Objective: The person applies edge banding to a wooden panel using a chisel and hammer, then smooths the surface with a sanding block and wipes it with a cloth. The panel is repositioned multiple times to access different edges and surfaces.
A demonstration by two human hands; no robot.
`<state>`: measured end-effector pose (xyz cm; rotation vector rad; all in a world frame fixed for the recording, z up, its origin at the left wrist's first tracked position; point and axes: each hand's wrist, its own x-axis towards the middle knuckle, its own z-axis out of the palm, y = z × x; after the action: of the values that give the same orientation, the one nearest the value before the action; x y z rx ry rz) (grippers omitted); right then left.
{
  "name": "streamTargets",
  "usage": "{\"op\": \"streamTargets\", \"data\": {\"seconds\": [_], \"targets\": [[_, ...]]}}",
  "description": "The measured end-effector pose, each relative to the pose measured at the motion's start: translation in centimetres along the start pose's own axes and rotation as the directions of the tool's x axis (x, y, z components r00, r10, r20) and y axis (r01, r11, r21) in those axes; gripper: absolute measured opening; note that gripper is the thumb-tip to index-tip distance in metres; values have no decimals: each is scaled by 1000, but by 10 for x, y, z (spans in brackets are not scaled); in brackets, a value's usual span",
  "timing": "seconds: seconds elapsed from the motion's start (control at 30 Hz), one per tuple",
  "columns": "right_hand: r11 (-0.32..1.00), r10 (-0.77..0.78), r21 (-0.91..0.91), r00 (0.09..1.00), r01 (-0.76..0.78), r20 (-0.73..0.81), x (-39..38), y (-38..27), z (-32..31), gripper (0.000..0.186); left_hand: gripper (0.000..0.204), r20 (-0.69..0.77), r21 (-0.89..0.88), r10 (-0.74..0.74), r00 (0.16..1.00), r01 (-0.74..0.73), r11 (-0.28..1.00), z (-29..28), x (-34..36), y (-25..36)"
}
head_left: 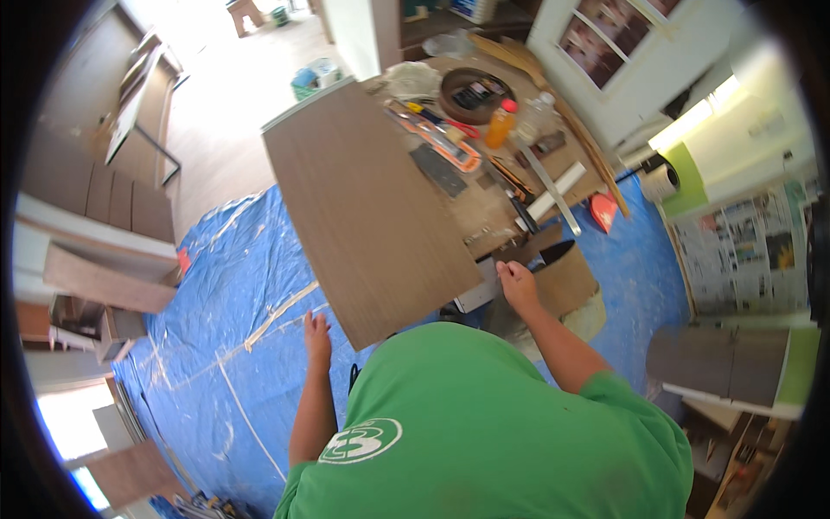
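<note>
A brown wood-grain panel (363, 208) lies at a slant over the left part of the worktable, its near corner close to my body. My left hand (317, 338) is beside that corner, apart from the panel, with its fingers loosely spread and nothing in them. My right hand (519, 288) is to the right of the panel's near right corner, above a brown bin (566, 281). Its fingers are closed in a pinch; whatever they hold, if anything, is too small to make out.
On the worktable (493, 221) are a metal straightedge (550, 186), an orange-framed saw (445, 145), an orange bottle (501, 125) and a round dark tray (471, 93). Blue sheeting (233, 346) covers the floor. Cabinet parts (108, 281) stand at left. A grey-brown cabinet door (731, 363) is at right.
</note>
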<state>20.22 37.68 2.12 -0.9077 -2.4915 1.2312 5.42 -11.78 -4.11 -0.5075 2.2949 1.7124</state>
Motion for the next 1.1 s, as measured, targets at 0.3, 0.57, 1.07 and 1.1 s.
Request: {"op": "streamTargets", "data": {"seconds": [0.3,0.57,1.07,1.1], "targets": [[995,98,7,995,-98,-17,3,39,-47,40,63,96,887,-163,982,-10,462,-132,-120,-146],[986,44,158,993,-62,111,6,64,-59,31,64,115,902,-139,984,-45,429,-100,-160,-202],[967,117,219,991,-129,68,51,53,-100,47,81,64,760,-179,982,68,646,-84,-132,-181],[969,110,214,991,-124,75,50,52,-100,47,79,71,763,-209,975,81,641,-84,-132,-181]]}}
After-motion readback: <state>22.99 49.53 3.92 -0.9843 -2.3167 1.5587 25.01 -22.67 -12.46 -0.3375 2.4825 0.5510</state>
